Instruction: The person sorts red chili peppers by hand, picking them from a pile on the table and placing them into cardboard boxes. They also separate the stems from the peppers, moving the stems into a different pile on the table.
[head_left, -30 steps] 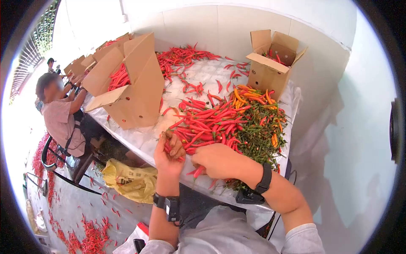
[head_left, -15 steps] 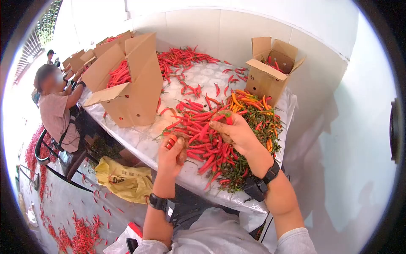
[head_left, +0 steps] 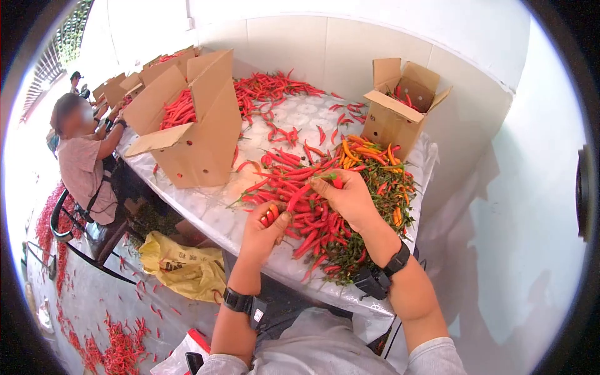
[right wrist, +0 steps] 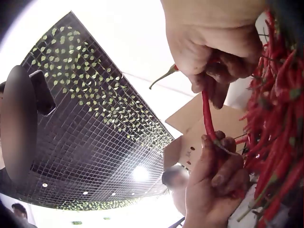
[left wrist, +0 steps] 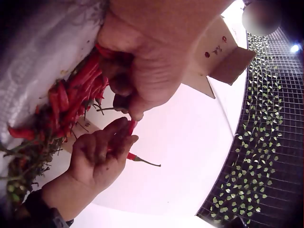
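Note:
My left hand (head_left: 265, 232) curls round several red chilies (head_left: 270, 215) in its palm, in front of the big heap. A long red chili (right wrist: 207, 114) spans the gap between both hands. Its stem end lies at the left thumb and fingertips, while my right hand (head_left: 351, 199) pinches the other end. From the right hand another red chili with a green stem (left wrist: 147, 161) sticks out. Under and beyond both hands spreads the heap of red chilies (head_left: 290, 175) on the table. Part of each palm's contents is hidden by the fingers.
Green stems (head_left: 390, 184) and orange chilies (head_left: 369, 149) lie right of the heap. An open cardboard box (head_left: 390, 128) stands at the back right, a larger one (head_left: 206, 150) at the left. A yellow sack (head_left: 181, 265) lies on the floor; a person (head_left: 90, 156) sits at the left.
The right hand moved from beside the left hand at the table's front to above the heap. Then the left hand rose towards it, and one chili is now held between them.

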`<state>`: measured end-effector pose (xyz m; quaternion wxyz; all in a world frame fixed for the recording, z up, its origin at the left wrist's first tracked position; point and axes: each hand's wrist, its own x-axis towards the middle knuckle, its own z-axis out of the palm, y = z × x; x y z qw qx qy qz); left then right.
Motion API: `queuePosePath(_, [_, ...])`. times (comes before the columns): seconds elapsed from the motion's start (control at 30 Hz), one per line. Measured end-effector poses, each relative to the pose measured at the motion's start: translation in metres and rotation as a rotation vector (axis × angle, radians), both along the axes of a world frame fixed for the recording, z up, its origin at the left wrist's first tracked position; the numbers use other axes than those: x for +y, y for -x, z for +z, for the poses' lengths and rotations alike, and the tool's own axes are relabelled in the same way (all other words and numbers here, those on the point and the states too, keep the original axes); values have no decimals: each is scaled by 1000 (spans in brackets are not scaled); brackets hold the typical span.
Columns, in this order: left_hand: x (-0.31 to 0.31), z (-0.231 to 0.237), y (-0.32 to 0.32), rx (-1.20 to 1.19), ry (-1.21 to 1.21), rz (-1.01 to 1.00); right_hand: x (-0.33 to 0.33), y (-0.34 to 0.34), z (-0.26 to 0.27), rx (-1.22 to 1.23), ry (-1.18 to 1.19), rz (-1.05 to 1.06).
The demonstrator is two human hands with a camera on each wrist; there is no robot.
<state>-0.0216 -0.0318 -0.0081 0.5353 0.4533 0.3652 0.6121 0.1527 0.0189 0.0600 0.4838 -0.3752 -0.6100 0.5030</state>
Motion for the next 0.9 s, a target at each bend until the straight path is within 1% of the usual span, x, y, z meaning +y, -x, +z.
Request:
queuePosePath(0.07, [0,-1,0,-18,11,2,13,-2,-17,14,-188,-78])
queuePosePath(0.17, [1,-2,1,-79,30,5,11,-14,3,52,-5,-242])
queuePosePath(0.27, [0,1,3,-73,48,-1,16,-22,-3,-196,-478,-483])
queuePosePath(0.3, [-1,0,3,-51,55,7,10,-22,-1,-380,-600,-461])
queuePosePath(0.33, [-2,0,2,-32,62,12,2,-18,4,-502,-638,-373])
queuePosePath(0.37, [-2,2,0,-25,75,21,-4,-12,5,-587,-641,-264])
queuePosePath(0.4, [-2,1,0,-15,87,29,-12,-8,9,-666,-787,-146])
queuePosePath(0.43, [-1,-2,2,-55,74,15,-13,-4,2,-691,-872,-41])
queuePosePath(0.47, [0,-3,-4,-101,57,50,-16,-2,1,-813,-862,101])
queuePosePath(0.53, [-2,3,-11,-187,25,131,-16,1,-3,-738,-696,235])
queuePosePath(0.57, [-3,1,0,-195,53,15,-15,0,-4,-749,-705,213])
queuePosePath(0.67, [-6,10,0,-159,83,0,-10,-2,-7,-765,-715,179])
queuePosePath(0.73, [-3,5,1,-162,68,-11,-10,-3,-9,-745,-686,169])
queuePosePath(0.83, [-1,1,3,-184,51,-34,-11,-5,3,-677,-542,175])
queuePosePath(0.9, [-1,-1,4,-216,45,-42,-7,-9,2,-603,-470,139])
